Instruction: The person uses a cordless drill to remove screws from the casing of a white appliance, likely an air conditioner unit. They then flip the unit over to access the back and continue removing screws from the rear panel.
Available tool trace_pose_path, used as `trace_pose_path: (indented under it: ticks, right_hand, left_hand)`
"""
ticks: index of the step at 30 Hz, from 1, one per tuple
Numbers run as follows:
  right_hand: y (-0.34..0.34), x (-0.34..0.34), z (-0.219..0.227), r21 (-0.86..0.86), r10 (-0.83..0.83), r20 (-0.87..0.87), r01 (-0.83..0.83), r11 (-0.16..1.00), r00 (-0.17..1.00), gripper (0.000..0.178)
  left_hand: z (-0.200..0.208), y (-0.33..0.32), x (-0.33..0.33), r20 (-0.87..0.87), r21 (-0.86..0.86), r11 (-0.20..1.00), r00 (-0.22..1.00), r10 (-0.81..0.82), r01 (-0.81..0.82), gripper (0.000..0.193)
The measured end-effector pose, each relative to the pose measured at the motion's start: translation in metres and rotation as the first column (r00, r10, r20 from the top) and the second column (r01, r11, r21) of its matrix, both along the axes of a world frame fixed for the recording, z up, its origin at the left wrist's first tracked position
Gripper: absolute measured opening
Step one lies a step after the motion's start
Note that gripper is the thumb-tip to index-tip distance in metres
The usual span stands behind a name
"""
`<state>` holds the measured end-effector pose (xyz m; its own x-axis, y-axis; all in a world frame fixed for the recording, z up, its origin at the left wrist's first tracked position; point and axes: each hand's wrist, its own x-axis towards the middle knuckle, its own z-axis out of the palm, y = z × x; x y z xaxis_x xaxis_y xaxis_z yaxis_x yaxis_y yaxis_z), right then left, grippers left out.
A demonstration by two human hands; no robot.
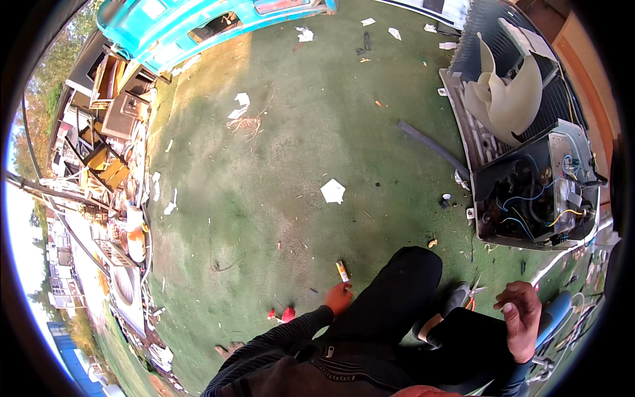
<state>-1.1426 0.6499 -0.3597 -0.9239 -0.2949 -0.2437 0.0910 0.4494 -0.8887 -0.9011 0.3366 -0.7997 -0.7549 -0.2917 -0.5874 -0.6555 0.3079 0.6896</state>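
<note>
My left hand is lowered beside my left knee with its fingers closed at the near end of a small orange-and-white tube. The tube's other end points away from me, and my fingertips are partly hidden. Raised above my right leg, my right hand has loosely bent fingers with the thumb apart; I see nothing in it. Orange-handled pliers or snips lie by my shoe, left of that hand. A red object of unclear kind rests on the green floor left of my left hand.
At the right stands an opened air-conditioner outdoor unit with exposed wires and a pale fan blade. A grey hose lies beside it. Paper scraps dot the floor. Scrap furniture lines the left; a turquoise vehicle body is far ahead.
</note>
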Motion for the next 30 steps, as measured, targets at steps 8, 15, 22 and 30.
trace_pose_path:
  ticks: [8, 15, 22, 30]
  right_hand:
    - [-0.013, -0.056, -0.025, 0.489, 0.22, 0.099, -0.24, 0.839, 0.97, 0.031]
    - [0.01, -0.06, -0.057, 0.476, 0.25, 0.34, -0.395, 0.785, 0.907, 0.028]
    - [0.059, -0.095, -0.092, 0.627, 0.271, 0.311, -0.411, 0.662, 0.911, 0.03]
    - [0.06, -0.14, -0.112, 0.694, 0.249, 0.346, -0.426, 0.581, 0.904, 0.037]
  left_hand:
    - [-0.07, 0.023, 0.001, 0.199, -0.081, 0.931, 0.91, 0.364, -0.355, 0.073]
    - [-0.041, 0.036, 0.024, 0.203, -0.184, 0.953, 0.939, 0.277, -0.241, 0.067]
    - [0.007, 0.042, 0.053, 0.061, -0.301, 0.888, 0.922, 0.383, -0.348, 0.039]
    - [0.054, 0.036, 0.144, 0.079, -0.438, 0.703, 0.755, 0.651, -0.561, 0.019]
